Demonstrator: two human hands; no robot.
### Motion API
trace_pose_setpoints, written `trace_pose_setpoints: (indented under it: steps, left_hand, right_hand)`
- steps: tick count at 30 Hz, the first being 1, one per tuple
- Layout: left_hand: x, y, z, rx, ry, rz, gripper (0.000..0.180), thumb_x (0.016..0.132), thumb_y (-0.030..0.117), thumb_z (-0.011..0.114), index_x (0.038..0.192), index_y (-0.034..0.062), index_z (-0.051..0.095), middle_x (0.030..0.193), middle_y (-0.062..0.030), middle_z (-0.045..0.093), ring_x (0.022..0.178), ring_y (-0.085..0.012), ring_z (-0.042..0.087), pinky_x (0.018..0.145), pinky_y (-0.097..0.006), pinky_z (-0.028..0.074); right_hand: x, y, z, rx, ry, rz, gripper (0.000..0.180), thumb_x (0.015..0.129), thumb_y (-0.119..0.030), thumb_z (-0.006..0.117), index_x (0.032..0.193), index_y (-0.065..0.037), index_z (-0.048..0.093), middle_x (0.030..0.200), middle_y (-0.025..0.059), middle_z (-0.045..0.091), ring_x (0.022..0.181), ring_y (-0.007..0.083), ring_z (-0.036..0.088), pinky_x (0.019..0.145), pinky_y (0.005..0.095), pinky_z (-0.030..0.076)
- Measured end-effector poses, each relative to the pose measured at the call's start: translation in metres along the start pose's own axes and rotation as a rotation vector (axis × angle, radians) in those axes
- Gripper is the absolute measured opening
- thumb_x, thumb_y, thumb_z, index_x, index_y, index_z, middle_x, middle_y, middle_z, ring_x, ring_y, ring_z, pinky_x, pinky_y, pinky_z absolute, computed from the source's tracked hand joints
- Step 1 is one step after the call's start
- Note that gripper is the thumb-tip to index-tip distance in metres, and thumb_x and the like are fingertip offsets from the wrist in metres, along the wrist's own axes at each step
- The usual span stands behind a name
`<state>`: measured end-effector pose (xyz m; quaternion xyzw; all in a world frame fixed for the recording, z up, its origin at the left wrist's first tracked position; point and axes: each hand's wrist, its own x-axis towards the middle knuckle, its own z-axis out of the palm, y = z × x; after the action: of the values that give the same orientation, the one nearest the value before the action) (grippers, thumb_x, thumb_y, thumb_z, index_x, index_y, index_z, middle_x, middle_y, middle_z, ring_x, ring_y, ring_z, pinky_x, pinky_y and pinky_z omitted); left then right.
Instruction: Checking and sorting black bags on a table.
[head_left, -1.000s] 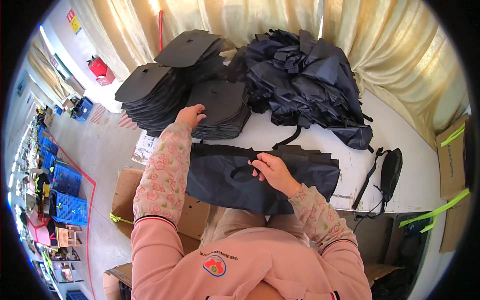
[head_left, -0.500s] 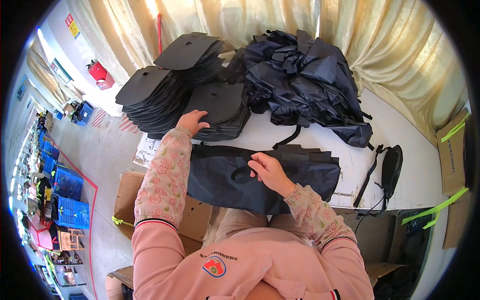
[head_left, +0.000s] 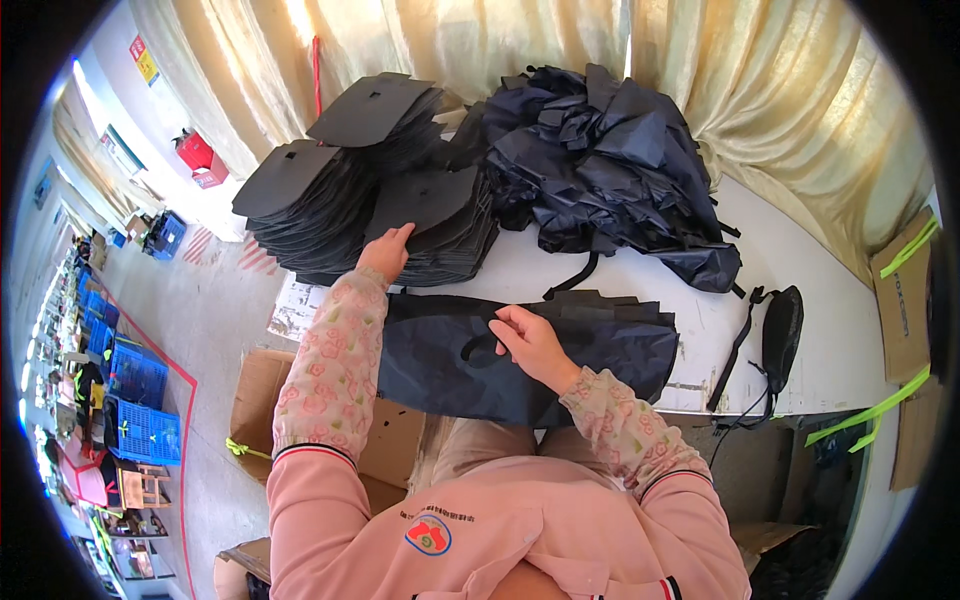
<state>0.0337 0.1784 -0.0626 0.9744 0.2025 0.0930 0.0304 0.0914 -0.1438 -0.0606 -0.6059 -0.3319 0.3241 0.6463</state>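
Here the hands are working apart: left of centre, the left hand [head_left: 387, 253] is touching the front edge of a dark panel [head_left: 430, 203] atop its stack [head_left: 450, 262], and I can't tell whether it's gripping. At the centre, the right hand [head_left: 533, 345] is pinching a black strap [head_left: 468, 347] on the dark fabric piece [head_left: 610, 350] lying across mid-frame, while a crumpled fabric heap [head_left: 610, 170] is sitting upper right of centre

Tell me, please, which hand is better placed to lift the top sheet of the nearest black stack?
Probably the left hand: its fingertips are at the near edge of this sheet. The right hand is farther away, at the dark fabric.
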Motion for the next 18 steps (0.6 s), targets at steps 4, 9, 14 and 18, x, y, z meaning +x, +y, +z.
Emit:
trace_pose_setpoints:
  steps: [4, 9, 14, 18]
  left_hand:
    - [-0.028, 0.029, -0.032, -0.206, 0.315, 0.122, 0.041, 0.09, 0.007, 0.049, 0.131, 0.0096, 0.05, 0.108, -0.0201, 0.063, 0.085, -0.0394, 0.063, 0.076, -0.044, 0.052]
    - [-0.103, 0.098, -0.094, -0.679, 0.421, 0.086, 0.034, 0.089, 0.001, 0.048, 0.123, 0.0002, 0.056, 0.087, -0.0201, 0.065, 0.075, -0.0352, 0.066, 0.066, -0.036, 0.05]
    - [-0.138, 0.107, -0.101, -0.551, 0.193, 0.288, 0.04, 0.084, -0.005, 0.05, 0.121, 0.0021, 0.059, 0.089, -0.0189, 0.066, 0.074, -0.0266, 0.068, 0.063, -0.032, 0.05]
    - [-0.135, 0.103, -0.104, -0.66, 0.049, 0.522, 0.043, 0.083, -0.003, 0.055, 0.125, 0.0008, 0.056, 0.113, -0.0171, 0.064, 0.092, -0.0281, 0.066, 0.081, -0.03, 0.051]
  right_hand:
    - [0.01, 0.002, -0.012, -0.149, 0.151, -0.215, 0.016, 0.091, -0.014, 0.063, 0.096, 0.001, 0.061, 0.069, 0.0039, 0.06, 0.059, 0.0081, 0.055, 0.053, 0.024, 0.043]
    - [0.034, -0.025, -0.033, -0.251, 0.338, -0.407, 0.015, 0.089, -0.013, 0.064, 0.088, 0.002, 0.062, 0.067, 0.0073, 0.058, 0.055, 0.0095, 0.05, 0.051, 0.0255, 0.041]
    - [0.046, -0.028, -0.036, -0.197, 0.34, -0.418, 0.012, 0.088, -0.01, 0.065, 0.087, 0.001, 0.062, 0.065, 0.0053, 0.056, 0.054, 0.0088, 0.047, 0.05, 0.0253, 0.039]
    - [0.04, -0.02, -0.034, -0.18, 0.322, -0.377, 0.011, 0.088, -0.01, 0.065, 0.089, 0.001, 0.063, 0.068, 0.005, 0.057, 0.053, 0.0083, 0.047, 0.049, 0.0245, 0.039]
